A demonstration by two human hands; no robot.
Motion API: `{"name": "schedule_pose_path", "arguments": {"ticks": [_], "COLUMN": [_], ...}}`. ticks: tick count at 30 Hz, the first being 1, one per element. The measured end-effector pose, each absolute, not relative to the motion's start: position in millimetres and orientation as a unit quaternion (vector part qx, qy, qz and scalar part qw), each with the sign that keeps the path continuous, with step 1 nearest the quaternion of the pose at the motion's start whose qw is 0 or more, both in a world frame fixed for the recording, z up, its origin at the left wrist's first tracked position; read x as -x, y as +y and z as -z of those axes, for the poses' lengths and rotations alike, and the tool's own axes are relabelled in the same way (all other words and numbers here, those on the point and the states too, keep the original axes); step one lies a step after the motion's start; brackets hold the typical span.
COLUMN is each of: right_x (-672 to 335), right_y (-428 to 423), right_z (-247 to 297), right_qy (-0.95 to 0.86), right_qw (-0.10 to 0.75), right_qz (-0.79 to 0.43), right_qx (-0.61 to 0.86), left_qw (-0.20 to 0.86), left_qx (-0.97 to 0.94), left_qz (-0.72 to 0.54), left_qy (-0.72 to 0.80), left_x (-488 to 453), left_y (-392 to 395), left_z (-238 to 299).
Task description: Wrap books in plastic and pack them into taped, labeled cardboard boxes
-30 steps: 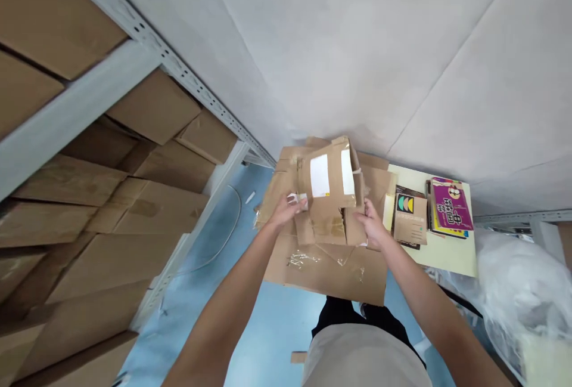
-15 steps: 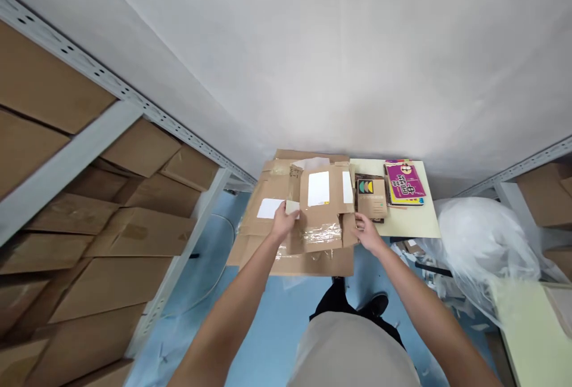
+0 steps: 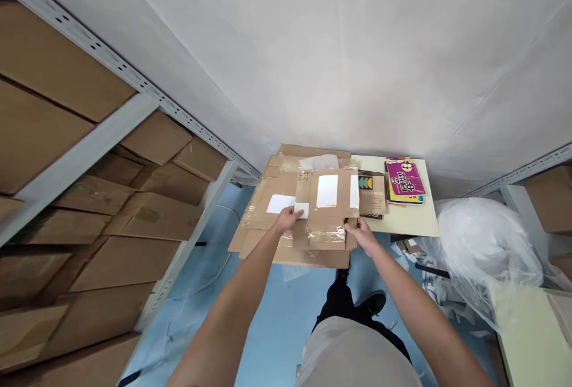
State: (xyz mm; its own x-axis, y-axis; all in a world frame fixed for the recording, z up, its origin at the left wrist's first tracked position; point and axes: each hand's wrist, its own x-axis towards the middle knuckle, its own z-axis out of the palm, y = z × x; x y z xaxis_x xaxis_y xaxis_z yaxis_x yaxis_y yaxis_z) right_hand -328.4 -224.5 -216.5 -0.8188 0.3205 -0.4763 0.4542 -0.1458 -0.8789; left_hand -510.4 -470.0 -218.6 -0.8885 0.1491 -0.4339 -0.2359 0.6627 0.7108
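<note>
Below a pale wall [image 3: 313, 65], flattened cardboard [image 3: 261, 193] overlies the surface [image 3: 404, 224], and over it I have my left grip [image 3: 288, 219] and right grip [image 3: 361, 234] clamped on opposite edges of the labelled carton [image 3: 325, 216], presumably so its panels do not sag or fold.

- Soft, even light washes the pale wall [image 3: 308, 47] before you.
- Glare streaks the clear tape [image 3: 327, 235] on your cardboard [image 3: 322, 218].
- Shadows darken gaps between shelved boxes [image 3: 149, 214] at left.
- Wide-angle distortion stretches your forearms [image 3: 226, 303] toward the lower edge.
</note>
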Motion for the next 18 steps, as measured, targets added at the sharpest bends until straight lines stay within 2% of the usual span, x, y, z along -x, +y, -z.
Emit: {"name": "schedule_pose_path", "arguments": {"ticks": [6, 9, 14, 18], "right_x": [355, 352, 328, 302], "right_y": [-225, -225, -221, -205], "right_z": [210, 199, 170, 149], "right_qy": [0.688, 0.694, 0.691, 0.662], "right_qw": [0.005, 0.005, -0.014, -0.005], "right_qz": [0.622, 0.633, 0.651, 0.677], "right_qx": [-0.375, -0.342, -0.315, -0.323], "left_qw": [0.196, 0.193, 0.157, 0.154], "left_qx": [-0.020, -0.062, -0.137, -0.118], "left_qz": [-0.345, -0.317, -0.194, -0.212], "left_qy": [0.918, 0.926, 0.959, 0.958], "left_x": [553, 558, 549, 543], "left_y": [-483, -483, -479, -477], "left_z": [241, 250, 253, 245]}}
